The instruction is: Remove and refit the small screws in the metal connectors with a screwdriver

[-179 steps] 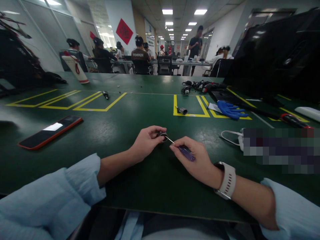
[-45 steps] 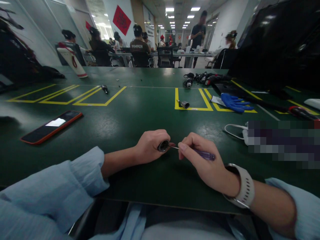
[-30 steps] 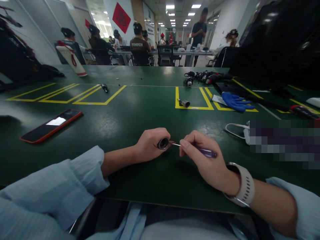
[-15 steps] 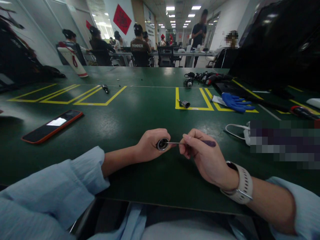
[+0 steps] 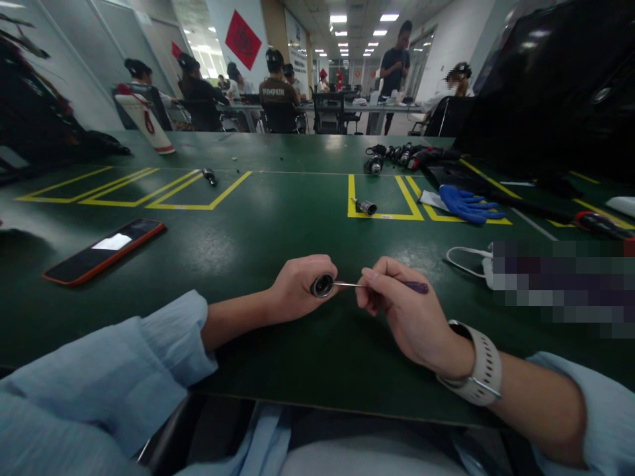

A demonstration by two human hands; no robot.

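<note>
We held a connector (image 5: 322,285) in our left hand (image 5: 300,287) and, at its three o'clock, a screwdriver (image 5: 415,287) in our right hand (image 5: 404,309), pointing back at the connector. On the table (image 5: 282,225) around our hands, the phone (image 5: 106,251) lay near nine o'clock, a second connector (image 5: 367,207) at twelve, cables (image 5: 394,154) beyond it at one, and a glove (image 5: 467,203) at two.

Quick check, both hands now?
Left hand: closed, holding a round metal part.
Right hand: closed, holding a screwdriver.
</note>
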